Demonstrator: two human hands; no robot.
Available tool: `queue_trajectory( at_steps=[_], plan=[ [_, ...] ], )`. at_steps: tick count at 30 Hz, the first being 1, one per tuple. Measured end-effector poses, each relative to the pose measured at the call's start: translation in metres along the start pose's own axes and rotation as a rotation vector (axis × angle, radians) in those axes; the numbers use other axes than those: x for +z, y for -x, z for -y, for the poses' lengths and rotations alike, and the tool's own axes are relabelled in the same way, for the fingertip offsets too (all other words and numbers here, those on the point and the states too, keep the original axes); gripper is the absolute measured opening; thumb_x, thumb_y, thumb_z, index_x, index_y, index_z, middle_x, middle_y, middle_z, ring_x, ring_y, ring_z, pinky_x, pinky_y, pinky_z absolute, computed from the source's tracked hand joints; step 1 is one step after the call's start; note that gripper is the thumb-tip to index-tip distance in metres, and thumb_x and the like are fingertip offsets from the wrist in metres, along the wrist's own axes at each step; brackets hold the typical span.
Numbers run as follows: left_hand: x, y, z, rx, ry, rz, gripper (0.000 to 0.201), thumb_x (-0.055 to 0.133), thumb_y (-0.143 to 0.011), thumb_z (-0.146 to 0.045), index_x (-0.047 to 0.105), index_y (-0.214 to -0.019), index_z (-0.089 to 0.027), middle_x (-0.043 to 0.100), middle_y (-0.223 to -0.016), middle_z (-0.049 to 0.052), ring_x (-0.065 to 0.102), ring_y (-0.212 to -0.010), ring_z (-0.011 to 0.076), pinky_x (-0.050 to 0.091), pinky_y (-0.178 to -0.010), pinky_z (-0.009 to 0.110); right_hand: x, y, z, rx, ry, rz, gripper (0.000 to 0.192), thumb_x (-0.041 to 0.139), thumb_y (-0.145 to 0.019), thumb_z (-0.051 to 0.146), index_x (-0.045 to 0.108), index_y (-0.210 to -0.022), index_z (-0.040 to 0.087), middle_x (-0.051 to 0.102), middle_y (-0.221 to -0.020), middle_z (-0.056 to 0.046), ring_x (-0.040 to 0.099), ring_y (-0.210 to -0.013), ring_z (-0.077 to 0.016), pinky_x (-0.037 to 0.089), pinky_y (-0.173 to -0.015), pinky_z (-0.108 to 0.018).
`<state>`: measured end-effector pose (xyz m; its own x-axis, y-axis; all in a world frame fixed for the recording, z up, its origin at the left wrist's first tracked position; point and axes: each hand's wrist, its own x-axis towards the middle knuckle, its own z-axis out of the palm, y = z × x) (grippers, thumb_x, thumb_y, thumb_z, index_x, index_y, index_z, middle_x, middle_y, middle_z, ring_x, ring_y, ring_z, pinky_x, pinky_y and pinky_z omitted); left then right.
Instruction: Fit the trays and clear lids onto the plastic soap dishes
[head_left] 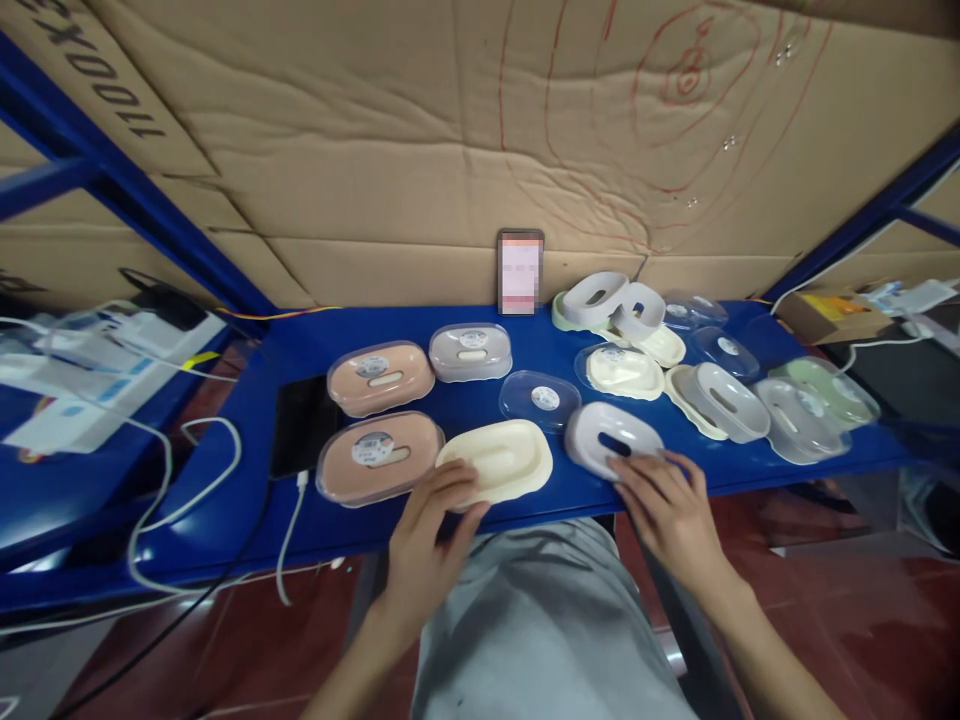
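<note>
The left hand (431, 520) rests its fingers on the near left rim of a cream tray (496, 462) lying flat at the front edge of the blue worktop (465, 400); its grip is loose, fingers spread on the rim rather than closed around it. The right hand (664, 505) lies at about four o'clock from that tray, fingertips touching the near edge of a pale lilac insert (611, 438) with an oval slot, its grip open and flat as well. At nine o'clock of the cream tray, touching it, sits a peach box with a clear lid (379, 455); a second peach box (380, 377) stands at eleven o'clock, and a grey lidded box (470, 351) at twelve. A loose clear lid (540, 398) lies between the cream tray and the lilac insert, slightly behind both. At two o'clock a crowd of trays, inserts and lids (720, 385) overlaps, and how many pieces it holds I cannot tell through the blur. A phone (520, 272) leans upright against the cardboard wall (420, 150) at twelve o'clock. A dark tablet (300, 425) and white cables (187, 470) lie at nine o'clock.
</note>
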<state>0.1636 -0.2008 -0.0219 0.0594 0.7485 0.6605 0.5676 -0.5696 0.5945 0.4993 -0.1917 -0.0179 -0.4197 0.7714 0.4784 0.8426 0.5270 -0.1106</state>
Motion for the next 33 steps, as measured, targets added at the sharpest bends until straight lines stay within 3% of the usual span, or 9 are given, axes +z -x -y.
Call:
queue_trajectory(
  at_steps=[5,9,12,15,17,20,25,29,33],
  plan=[
    [-0.003,0.002,-0.007,0.045,-0.013,-0.02,0.022,0.07,-0.099,-0.009,0.067,-0.116,-0.023,0.074,-0.118,0.006,0.071,-0.121,0.0224,0.059,-0.108,0.043,0.005,-0.008,0.03,-0.113,-0.157,0.066,0.063,0.054,-0.105,0.009,0.047,-0.163,0.034,0.076,-0.132,-0.006,0.068,-0.125,-0.0258,0.041,-0.112,-0.051],
    [-0.004,0.007,-0.005,0.035,-0.034,0.011,0.019,0.069,-0.1,-0.011,0.067,-0.115,-0.022,0.075,-0.117,0.006,0.071,-0.121,0.0223,0.058,-0.106,0.041,0.006,-0.02,0.022,0.043,-0.222,-0.101,0.047,0.061,-0.105,0.014,0.06,-0.149,0.032,0.077,-0.124,-0.006,0.071,-0.114,-0.0261,0.045,-0.103,-0.048],
    [0.002,0.01,-0.003,0.065,-0.098,0.138,0.014,0.068,-0.103,-0.016,0.068,-0.114,-0.024,0.078,-0.115,0.004,0.072,-0.118,0.0225,0.054,-0.109,0.043,0.004,-0.025,0.022,0.1,-0.299,-0.157,0.038,0.061,-0.105,0.016,0.065,-0.14,0.03,0.077,-0.121,-0.006,0.071,-0.112,-0.0264,0.044,-0.105,-0.049],
    [0.008,0.013,0.0,0.123,-0.223,0.225,0.01,0.072,-0.102,-0.021,0.07,-0.11,-0.026,0.079,-0.115,0.002,0.074,-0.114,0.0235,0.044,-0.119,0.053,0.007,-0.029,0.034,0.01,-0.371,-0.073,0.036,0.06,-0.105,0.016,0.065,-0.139,0.03,0.077,-0.122,-0.005,0.071,-0.113,-0.025,0.042,-0.113,-0.052],
    [0.01,0.014,0.002,0.112,-0.274,0.158,0.015,0.077,-0.099,-0.025,0.07,-0.112,-0.027,0.075,-0.124,0.006,0.072,-0.118,0.0261,0.047,-0.118,0.054,0.011,-0.032,0.045,-0.061,-0.38,-0.016,0.037,0.06,-0.106,0.017,0.065,-0.14,0.03,0.077,-0.122,-0.005,0.071,-0.114,-0.0241,0.042,-0.115,-0.052],
    [0.008,0.015,0.007,0.079,-0.267,0.106,0.037,0.08,-0.097,-0.029,0.065,-0.13,-0.028,0.062,-0.146,0.013,0.063,-0.137,0.032,0.057,-0.112,0.052,0.019,-0.039,0.058,-0.152,-0.358,0.024,0.039,0.056,-0.107,0.016,0.063,-0.143,0.029,0.077,-0.124,-0.005,0.07,-0.118,-0.0232,0.041,-0.118,-0.053],
    [0.004,0.015,0.01,0.122,-0.289,0.263,0.051,0.076,-0.099,-0.024,0.059,-0.147,-0.029,0.053,-0.162,0.013,0.046,-0.156,0.0374,0.053,-0.119,0.057,0.028,-0.047,0.069,-0.284,-0.343,0.172,0.042,0.049,-0.107,0.011,0.061,-0.144,0.027,0.072,-0.143,-0.005,0.056,-0.145,-0.0214,0.032,-0.13,-0.055],
    [0.005,0.015,0.009,0.135,-0.271,0.282,0.054,0.076,-0.099,-0.025,0.058,-0.15,-0.027,0.061,-0.157,0.011,0.043,-0.158,0.0371,0.051,-0.122,0.06,0.03,-0.05,0.067,-0.301,-0.342,0.236,0.046,0.05,-0.107,0.011,0.058,-0.149,0.029,0.071,-0.145,-0.004,0.055,-0.147,-0.0204,0.033,-0.13,-0.054],
    [0.004,0.012,0.006,0.093,-0.22,0.296,0.05,0.071,-0.102,-0.022,0.057,-0.15,-0.024,0.058,-0.16,0.013,0.037,-0.162,0.0382,0.052,-0.121,0.06,0.033,-0.063,0.044,-0.295,-0.425,0.237,0.045,0.048,-0.111,0.023,0.054,-0.155,0.03,0.066,-0.152,-0.005,0.056,-0.147,-0.0211,0.04,-0.126,-0.05]
  ],
)
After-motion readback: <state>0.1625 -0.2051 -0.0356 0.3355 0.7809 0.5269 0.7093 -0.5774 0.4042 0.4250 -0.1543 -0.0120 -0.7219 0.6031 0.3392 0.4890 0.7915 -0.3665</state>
